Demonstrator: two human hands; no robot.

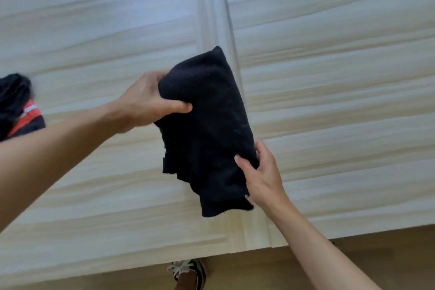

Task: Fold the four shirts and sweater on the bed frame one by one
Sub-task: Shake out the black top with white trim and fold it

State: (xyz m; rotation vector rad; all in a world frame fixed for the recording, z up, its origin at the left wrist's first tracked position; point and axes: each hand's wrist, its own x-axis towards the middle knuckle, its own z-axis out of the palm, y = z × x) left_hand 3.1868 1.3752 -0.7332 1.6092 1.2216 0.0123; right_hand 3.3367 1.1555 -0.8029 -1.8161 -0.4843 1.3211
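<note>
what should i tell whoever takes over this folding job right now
Left hand: shut on the upper left side of the dark navy ribbed knit garment, thumb on top.
Right hand: fingers pinching its lower right edge.
The garment is already folded into a compact bundle, over the middle of the pale wooden bed frame; whether it rests on the wood or is held just above it is unclear.
A pile of black and red-orange clothes sits at the left edge, blurred, apparently not folded.
Left: set this bundle down, then fold the pile.

Blurred dark-and-orange clothes pile (16, 106) cut by left edge; shoe (190, 273) half under bed frame (94, 207).
</note>
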